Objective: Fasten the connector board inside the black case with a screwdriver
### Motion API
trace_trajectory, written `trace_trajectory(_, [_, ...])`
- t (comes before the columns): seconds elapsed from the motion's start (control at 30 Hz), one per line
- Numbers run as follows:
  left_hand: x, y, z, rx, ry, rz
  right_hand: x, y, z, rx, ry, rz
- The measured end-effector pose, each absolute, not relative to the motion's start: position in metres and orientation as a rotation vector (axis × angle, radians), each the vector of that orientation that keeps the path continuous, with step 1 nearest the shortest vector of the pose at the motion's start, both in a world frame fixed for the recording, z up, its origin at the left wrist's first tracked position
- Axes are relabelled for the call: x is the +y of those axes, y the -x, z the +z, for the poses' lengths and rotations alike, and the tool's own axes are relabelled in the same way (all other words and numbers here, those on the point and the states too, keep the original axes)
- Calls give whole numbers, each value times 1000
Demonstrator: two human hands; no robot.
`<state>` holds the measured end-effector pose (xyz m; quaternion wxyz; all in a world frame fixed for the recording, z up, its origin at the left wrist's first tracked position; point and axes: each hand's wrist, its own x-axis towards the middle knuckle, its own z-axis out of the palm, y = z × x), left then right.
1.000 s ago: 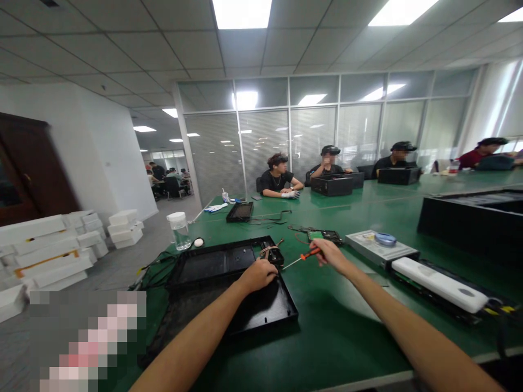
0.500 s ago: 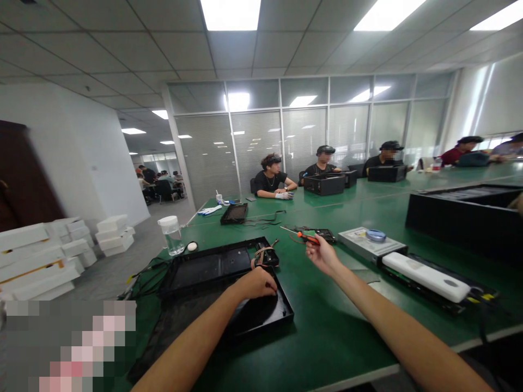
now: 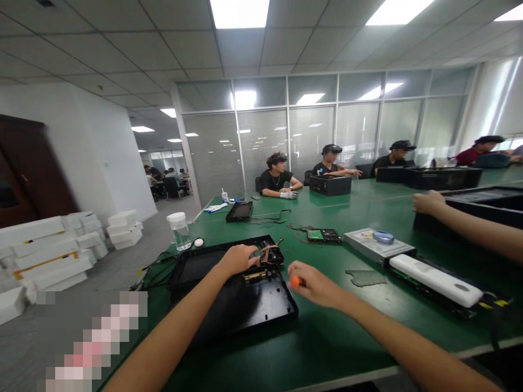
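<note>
My right hand (image 3: 312, 284) is closed round a screwdriver (image 3: 296, 281); the orange end of its handle shows, and its blade is hidden. My left hand (image 3: 240, 259) reaches over the black plastic panels, fingers a little apart, close to a black part with a bundle of coloured wires (image 3: 269, 253). I cannot tell whether it touches that part. Below it lies the nearer black panel (image 3: 261, 305), with small posts and a brass-coloured strip (image 3: 256, 276) near its far edge. A second black panel (image 3: 200, 265) lies behind it.
A lidded clear jar (image 3: 178, 233) stands at the left. To the right lie a circuit board (image 3: 322, 235), a metal drive with a tape roll (image 3: 383, 237) on it, and a white casing (image 3: 435, 280). Another person's hand (image 3: 428, 202) is by a black case (image 3: 490, 209). Co-workers sit opposite.
My right hand has come left and nearer with the screwdriver, turning its handle end towards me. My left hand has moved up and left across the panel. Another person's arm has entered from the right.
</note>
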<state>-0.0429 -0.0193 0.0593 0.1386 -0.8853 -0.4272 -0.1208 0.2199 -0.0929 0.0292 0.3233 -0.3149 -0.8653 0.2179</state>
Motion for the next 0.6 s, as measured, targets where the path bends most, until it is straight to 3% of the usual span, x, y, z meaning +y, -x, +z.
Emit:
trace_trajectory(0.1, [-8,80,52,-1339,2672,-137,-131,-224,20,-2664,812,186])
trace_trajectory(0.3, [-8,111,27,-1463,2728,-1,-156,-247,2,-2677,973,-100])
trace_trajectory(0.43, [-15,97,36,-1302,2710,23,-157,-254,-1,-2657,1015,-86])
trace_trajectory(0.6, [-48,78,85,-1207,2767,-20,-131,-248,-1,-2584,990,171])
